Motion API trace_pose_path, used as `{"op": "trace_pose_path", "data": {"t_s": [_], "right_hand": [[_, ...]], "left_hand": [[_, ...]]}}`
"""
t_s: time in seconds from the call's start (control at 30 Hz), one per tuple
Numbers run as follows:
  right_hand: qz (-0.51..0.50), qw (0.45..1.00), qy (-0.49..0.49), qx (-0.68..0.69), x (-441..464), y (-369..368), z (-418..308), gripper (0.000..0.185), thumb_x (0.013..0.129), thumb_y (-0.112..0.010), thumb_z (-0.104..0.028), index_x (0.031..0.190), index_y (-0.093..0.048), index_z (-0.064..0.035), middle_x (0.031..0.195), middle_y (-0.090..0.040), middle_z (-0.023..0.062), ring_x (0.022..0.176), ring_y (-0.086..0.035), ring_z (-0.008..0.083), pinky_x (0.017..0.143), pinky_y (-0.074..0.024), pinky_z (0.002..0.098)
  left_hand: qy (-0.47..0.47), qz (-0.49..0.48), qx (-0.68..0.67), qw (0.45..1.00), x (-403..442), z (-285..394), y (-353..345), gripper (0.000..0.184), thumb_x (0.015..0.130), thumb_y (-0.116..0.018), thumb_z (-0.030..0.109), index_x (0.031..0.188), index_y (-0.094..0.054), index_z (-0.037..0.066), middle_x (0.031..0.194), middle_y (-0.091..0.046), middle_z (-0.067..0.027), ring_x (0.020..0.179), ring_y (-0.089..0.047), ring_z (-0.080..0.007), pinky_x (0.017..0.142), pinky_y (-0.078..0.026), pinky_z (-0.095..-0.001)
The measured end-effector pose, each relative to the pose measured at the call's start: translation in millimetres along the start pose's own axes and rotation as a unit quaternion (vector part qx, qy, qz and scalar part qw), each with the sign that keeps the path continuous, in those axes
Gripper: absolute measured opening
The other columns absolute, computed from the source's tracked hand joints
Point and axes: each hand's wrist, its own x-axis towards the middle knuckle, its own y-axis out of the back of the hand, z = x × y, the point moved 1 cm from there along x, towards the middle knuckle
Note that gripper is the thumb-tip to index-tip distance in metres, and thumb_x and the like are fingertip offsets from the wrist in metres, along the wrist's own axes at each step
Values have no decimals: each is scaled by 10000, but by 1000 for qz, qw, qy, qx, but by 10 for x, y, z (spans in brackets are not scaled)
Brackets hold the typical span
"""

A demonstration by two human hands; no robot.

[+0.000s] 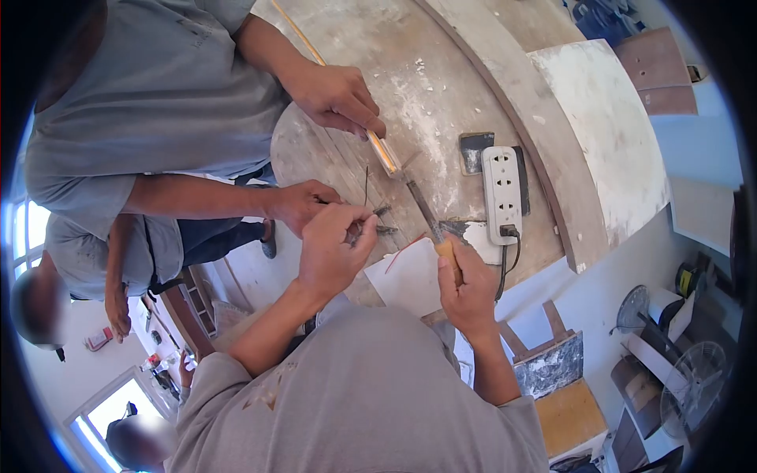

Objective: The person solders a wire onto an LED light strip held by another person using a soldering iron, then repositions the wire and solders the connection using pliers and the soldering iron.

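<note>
My right hand (471, 288) is wrapped round the wooden handle of a tool (424, 209) with a long, dark metal shaft. The shaft's tip points up and left, close to the end of a yellow and white strip (382, 151) held by a co-worker's hand (337, 98). My left hand (335, 248) is pinched near some thin dark bristle-like pieces (384, 217); what lies between its fingers is too small to name. Right beside it is the co-worker's other hand (303, 205), fingers closed. A white sheet (406, 280) with a red mark lies under the tool's handle.
A white power strip (502, 185) with a plugged-in black cable lies on the dusty table (441, 71), beside a small dark box (475, 152). A curved board (544, 150) runs along the right. Co-workers stand at left; a fan (698, 378) is lower right.
</note>
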Motion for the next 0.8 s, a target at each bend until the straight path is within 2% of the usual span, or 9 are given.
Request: {"op": "trace_pose_path", "data": {"t_s": [0.1,0.37,0.47,0.57,0.8], "right_hand": [[11,999,34,-7,12,-80,-9,361,921,-644,-36,1271,-625,49,884,-646,206,772,-649,380,686,-517,419],[7,1000,29,-6,6,-120,-13,352,935,-636,-52,1274,-624,44,883,-641,203,773,-644,379,686,-513,426],[7,1000,28,-3,12,-132,-26,351,937,-636,-53,1276,-625,40,885,-640,201,771,-642,379,683,-510,427],[9,1000,29,-2,9,-149,-13,352,938,-635,-53,1279,-624,34,886,-638,201,772,-642,379,683,-509,428],[-5,1000,16,-13,22,-127,-37,358,936,-635,-41,1284,-616,38,892,-638,210,785,-647,393,690,-512,440]], "left_hand": [[24,4,-6,1000,48,0,26,84,871,-750,63,903,-700,4,775,-672,-107,647,-654,-200,603,-519,-322],[119,-34,-20,992,98,41,20,109,886,-739,80,912,-711,-23,777,-710,-111,655,-680,-152,617,-535,-282],[109,-29,-19,993,116,21,14,116,892,-730,90,900,-713,-25,752,-706,-105,656,-680,-148,623,-537,-284],[144,-38,-21,989,142,44,18,118,891,-724,96,896,-716,-22,754,-709,-107,653,-683,-156,625,-539,-292],[111,-34,-6,993,151,17,7,106,876,-726,89,876,-708,-15,743,-704,-115,654,-692,-183,619,-536,-306]]}}
